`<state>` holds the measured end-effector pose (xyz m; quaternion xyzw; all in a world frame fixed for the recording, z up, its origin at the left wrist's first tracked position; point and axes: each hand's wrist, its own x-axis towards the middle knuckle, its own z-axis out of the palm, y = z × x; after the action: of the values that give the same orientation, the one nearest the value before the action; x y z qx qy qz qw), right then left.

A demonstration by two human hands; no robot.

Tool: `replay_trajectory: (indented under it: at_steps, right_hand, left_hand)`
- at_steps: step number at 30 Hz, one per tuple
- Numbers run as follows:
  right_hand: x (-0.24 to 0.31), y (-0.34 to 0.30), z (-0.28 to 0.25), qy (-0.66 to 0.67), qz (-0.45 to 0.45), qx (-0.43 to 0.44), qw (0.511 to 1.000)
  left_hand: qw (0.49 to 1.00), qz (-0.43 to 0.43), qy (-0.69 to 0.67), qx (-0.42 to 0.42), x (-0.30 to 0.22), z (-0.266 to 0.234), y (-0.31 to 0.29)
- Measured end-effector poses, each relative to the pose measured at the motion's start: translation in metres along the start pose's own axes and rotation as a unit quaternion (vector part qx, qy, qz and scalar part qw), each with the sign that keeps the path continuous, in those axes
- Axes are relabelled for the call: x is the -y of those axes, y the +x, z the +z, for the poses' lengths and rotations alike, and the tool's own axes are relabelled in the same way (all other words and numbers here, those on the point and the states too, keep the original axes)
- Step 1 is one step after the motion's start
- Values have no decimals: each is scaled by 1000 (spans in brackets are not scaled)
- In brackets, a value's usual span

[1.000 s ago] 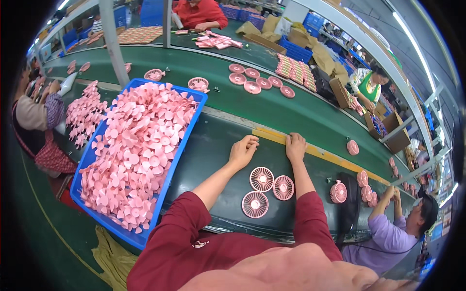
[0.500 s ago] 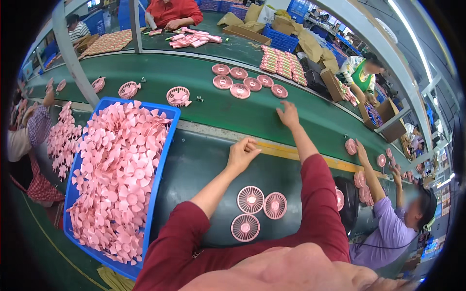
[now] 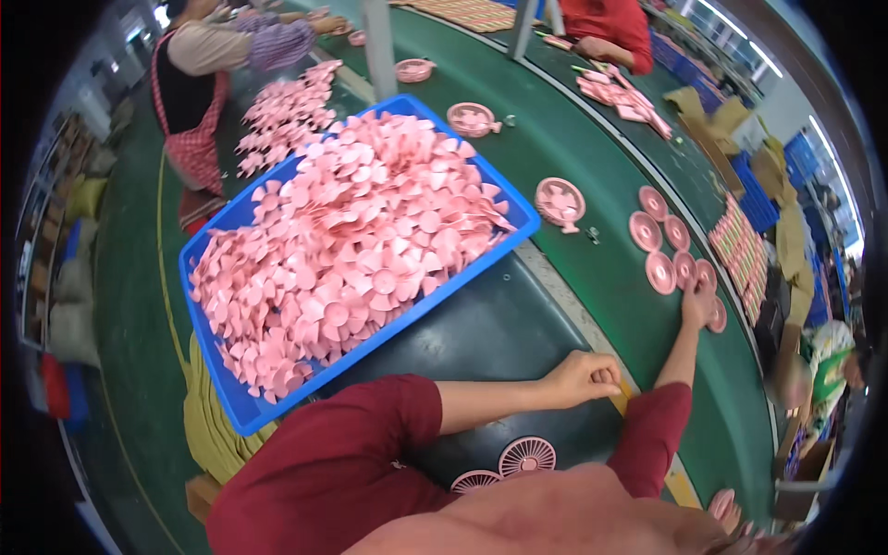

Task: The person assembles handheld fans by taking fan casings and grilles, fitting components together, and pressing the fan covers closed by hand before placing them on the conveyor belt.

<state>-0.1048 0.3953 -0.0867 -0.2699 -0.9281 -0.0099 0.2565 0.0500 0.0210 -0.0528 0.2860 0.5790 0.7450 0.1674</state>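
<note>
My right hand [image 3: 700,303] reaches over the green conveyor belt, its fingers apart and stretched onto a cluster of round pink fan grilles [image 3: 659,274]. It covers part of the grilles at the near end of the cluster, and no grip on one is visible. My left hand [image 3: 585,380] is loosely curled above the belt's near edge, with nothing visible in it. Below my left forearm, round pink slotted fan grilles [image 3: 527,456] lie on the dark worktop, partly cut off by my body. A blue crate [image 3: 242,418] heaped with pink fan blades [image 3: 361,250] stands left of my hands.
Pink fan housings with blades [image 3: 561,203] sit spaced along the green belt [image 3: 615,328]. A metal post [image 3: 377,51] rises behind the crate. Loose blades [image 3: 289,111] lie beyond it near a co-worker in a checked apron [image 3: 197,153]. Another person in red [image 3: 606,37] works across the belt.
The view has swung left, so the crate appears more central. My right hand has gone from above bare belt to the grille cluster. My left hand stays curled near the belt's edge.
</note>
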Motion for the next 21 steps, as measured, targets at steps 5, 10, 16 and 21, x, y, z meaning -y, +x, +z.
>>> replay_trajectory:
  at_steps: [5,10,16,21]
  right_hand:
    - [-27,-25,-19,154,-154,23,976]
    - [-20,-95,-83,202,-298,48,932]
    - [66,-169,-188,333,-288,266,857]
    - [102,-178,-241,410,-146,471,767]
  left_hand:
    - [998,-21,-59,-7,5,0,-5]
    - [988,104,52,-105,-7,0,-1]
    - [940,193,159,-233,-9,-24,11]
    - [951,165,120,-232,-4,-27,18]
